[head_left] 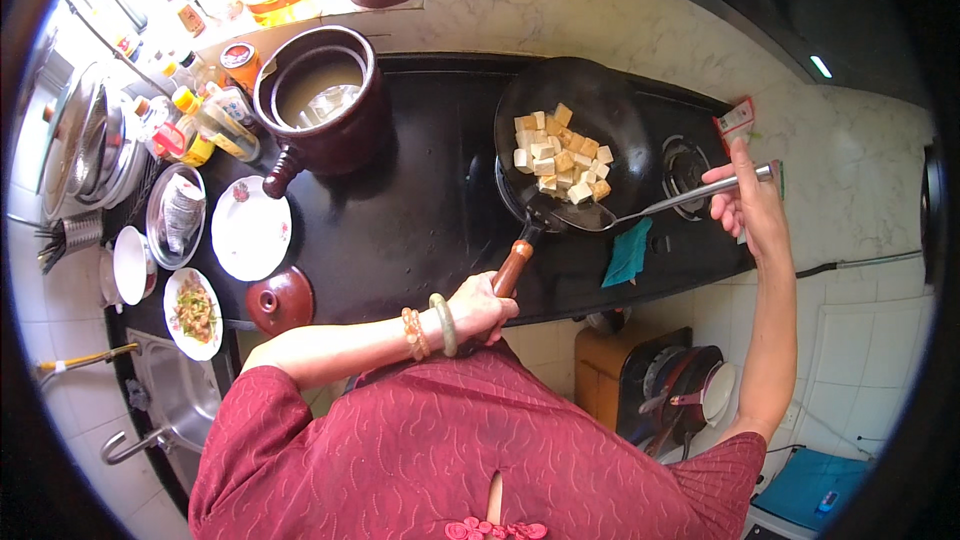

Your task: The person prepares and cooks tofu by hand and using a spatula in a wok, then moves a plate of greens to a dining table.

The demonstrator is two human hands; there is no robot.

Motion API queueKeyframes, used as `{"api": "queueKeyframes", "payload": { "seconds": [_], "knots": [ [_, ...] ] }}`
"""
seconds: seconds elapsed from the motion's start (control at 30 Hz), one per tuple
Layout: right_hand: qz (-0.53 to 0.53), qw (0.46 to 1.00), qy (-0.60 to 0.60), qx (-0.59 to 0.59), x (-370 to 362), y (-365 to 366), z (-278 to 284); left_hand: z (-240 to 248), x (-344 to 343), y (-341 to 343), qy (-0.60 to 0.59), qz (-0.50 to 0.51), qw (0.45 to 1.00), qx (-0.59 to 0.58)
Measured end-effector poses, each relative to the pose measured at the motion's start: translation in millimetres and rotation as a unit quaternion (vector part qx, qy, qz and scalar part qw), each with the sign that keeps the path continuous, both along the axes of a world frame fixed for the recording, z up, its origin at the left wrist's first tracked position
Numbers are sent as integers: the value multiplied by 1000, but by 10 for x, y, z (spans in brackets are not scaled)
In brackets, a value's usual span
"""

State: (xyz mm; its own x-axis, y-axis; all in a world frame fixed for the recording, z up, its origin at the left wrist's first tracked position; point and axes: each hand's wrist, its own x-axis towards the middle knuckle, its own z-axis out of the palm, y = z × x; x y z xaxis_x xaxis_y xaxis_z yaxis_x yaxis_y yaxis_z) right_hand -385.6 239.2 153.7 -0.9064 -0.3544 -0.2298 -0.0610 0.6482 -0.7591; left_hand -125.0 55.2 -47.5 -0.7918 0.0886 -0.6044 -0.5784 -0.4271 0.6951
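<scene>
My left hand (478, 308) is wrapped round the wooden handle (514, 268) of a black wok (620, 100) on the stove. Cubes of tofu (562, 156), white with some golden-brown faces, lie heaped in the wok. My right hand (748, 202) grips a long metal spatula (690, 198) near the end of its handle, with the index finger stretched out. The spatula's blade rests at the wok's near right rim, beside the tofu and apart from most of it.
At left stand a dark clay pot (325, 105) of cloudy liquid, a white plate (251, 230), a fish on a dish (183, 215), chopped food on an oval plate (193, 314), a brown lid (280, 301) and several bottles (222, 126). A teal cloth (627, 253) lies near the wok, beside a burner (685, 172).
</scene>
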Motion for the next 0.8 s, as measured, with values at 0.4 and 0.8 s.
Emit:
{"api": "queueKeyframes", "payload": {
  "seconds": [0.4,0.8],
  "knots": [
    [-69,996,-19,-62,348,43,-373,-59,-6,9,2,-6,1000,-5],
    [-194,940,24,-281,902,-268,-1445,12,-7,6,5,-17,1000,-10]
  ]
}}
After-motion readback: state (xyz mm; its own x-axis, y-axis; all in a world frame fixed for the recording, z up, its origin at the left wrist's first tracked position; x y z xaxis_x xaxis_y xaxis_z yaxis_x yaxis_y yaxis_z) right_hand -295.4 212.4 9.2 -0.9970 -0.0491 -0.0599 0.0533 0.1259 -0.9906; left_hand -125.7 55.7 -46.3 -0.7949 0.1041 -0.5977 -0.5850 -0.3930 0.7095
